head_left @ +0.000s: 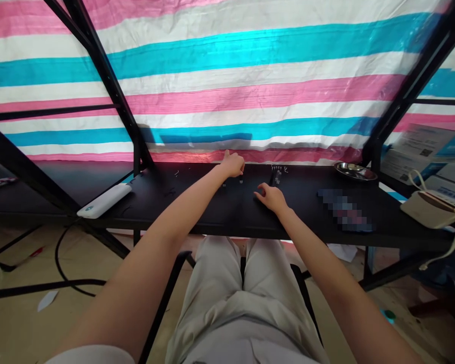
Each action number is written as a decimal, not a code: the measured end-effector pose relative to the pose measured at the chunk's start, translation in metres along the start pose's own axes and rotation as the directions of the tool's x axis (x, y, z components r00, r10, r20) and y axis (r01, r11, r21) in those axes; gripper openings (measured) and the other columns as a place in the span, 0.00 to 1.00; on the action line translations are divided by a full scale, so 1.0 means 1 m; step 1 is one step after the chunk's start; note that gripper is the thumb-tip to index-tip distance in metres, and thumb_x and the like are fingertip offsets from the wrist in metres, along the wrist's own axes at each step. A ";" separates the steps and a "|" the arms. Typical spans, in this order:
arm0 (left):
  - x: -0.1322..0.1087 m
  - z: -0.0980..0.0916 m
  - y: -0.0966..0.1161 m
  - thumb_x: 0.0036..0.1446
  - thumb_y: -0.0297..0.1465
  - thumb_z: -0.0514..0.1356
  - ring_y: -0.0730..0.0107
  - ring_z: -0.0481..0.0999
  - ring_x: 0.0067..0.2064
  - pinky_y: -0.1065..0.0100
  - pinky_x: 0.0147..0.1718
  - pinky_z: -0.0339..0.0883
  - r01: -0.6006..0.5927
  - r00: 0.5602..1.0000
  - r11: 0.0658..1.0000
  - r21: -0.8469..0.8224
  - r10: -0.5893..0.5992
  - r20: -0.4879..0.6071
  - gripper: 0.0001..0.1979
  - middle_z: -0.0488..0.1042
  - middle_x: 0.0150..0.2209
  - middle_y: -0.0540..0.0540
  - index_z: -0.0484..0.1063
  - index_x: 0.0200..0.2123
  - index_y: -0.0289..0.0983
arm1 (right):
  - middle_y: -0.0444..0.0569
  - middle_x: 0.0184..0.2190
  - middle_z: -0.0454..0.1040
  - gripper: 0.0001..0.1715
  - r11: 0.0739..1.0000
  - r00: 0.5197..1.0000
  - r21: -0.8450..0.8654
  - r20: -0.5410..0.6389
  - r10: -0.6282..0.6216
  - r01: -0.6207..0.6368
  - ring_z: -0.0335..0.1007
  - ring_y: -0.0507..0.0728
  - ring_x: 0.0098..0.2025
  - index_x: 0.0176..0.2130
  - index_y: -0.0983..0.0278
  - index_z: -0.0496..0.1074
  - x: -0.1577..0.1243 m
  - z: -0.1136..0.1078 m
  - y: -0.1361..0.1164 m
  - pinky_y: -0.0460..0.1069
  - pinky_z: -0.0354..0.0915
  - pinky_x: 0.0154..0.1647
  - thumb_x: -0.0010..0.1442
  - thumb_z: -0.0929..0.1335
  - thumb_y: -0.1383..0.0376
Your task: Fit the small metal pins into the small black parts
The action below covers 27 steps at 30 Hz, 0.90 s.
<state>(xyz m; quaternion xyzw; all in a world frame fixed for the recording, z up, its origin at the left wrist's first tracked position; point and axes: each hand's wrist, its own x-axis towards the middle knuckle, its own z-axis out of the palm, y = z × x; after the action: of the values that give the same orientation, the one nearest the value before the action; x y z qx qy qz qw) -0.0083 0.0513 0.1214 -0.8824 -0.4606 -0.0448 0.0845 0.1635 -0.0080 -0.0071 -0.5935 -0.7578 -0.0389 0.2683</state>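
Currently, through the head view, I have both hands over the black surface (233, 215). My left hand (233, 165) reaches farther out, near the back edge, fingers bent downward. One tiny clear piece (241, 180) lies just below its fingertips; I cannot tell whether the hand touches or grasps anything. Another piece (224, 185) lies near it, by my left wrist. My right hand (273, 197) is closer to me, loosely curled, thumb and forefinger apart, with nothing visible between them. Beyond that hand I see a short row (276, 168) of small bits, with a few clear ones (278, 177) just on its near side; they are too small for me to make out further. Toward the left end lies a white device (105, 200), beside the black frame (116, 93). On my right, a pixelated item (345, 211) lies in front of a shiny plate (355, 173), and farther right is a bag (432, 208) near some boxes (417, 151). A striped sheet (250, 86) hangs behind everything.
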 end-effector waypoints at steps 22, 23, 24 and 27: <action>-0.003 0.023 -0.019 0.44 0.20 0.58 0.57 0.68 0.48 0.46 0.58 0.43 0.041 0.992 0.993 0.112 -0.053 0.112 0.13 0.77 0.39 0.42 0.77 0.33 0.37 | 0.44 0.26 0.74 0.10 1.000 0.999 0.023 0.030 -0.020 0.019 0.69 0.53 0.29 0.40 0.62 0.69 0.001 0.000 0.000 0.45 0.55 0.30 0.59 0.63 0.62; -0.002 0.024 -0.020 0.44 0.20 0.57 0.57 0.69 0.48 0.46 0.58 0.43 0.048 0.992 0.992 0.117 -0.061 0.108 0.14 0.77 0.39 0.42 0.77 0.33 0.37 | 0.44 0.26 0.74 0.10 1.000 0.999 0.026 0.032 -0.017 0.016 0.69 0.53 0.29 0.40 0.62 0.69 0.001 -0.001 0.000 0.45 0.55 0.30 0.59 0.63 0.62; -0.002 0.026 -0.021 0.43 0.19 0.57 0.57 0.69 0.48 0.46 0.57 0.43 0.054 0.993 0.992 0.116 -0.066 0.102 0.14 0.77 0.38 0.42 0.77 0.32 0.37 | 0.44 0.26 0.74 0.10 0.999 0.999 0.030 0.033 -0.014 0.013 0.69 0.53 0.29 0.40 0.62 0.69 0.001 -0.001 -0.001 0.45 0.55 0.30 0.59 0.63 0.62; 0.000 0.030 -0.025 0.42 0.18 0.57 0.57 0.69 0.46 0.46 0.57 0.41 0.076 0.993 0.994 0.073 -0.082 0.084 0.13 0.77 0.36 0.41 0.76 0.30 0.36 | 0.44 0.27 0.74 0.10 0.999 0.999 0.039 0.038 -0.010 0.008 0.69 0.53 0.29 0.40 0.61 0.70 0.001 -0.002 -0.001 0.46 0.55 0.30 0.59 0.63 0.62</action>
<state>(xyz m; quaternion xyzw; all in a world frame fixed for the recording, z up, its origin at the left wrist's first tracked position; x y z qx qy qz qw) -0.0287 0.0707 0.0946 -0.8611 -0.4997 0.0061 0.0932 0.1635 -0.0080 -0.0053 -0.5853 -0.7661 -0.0139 0.2650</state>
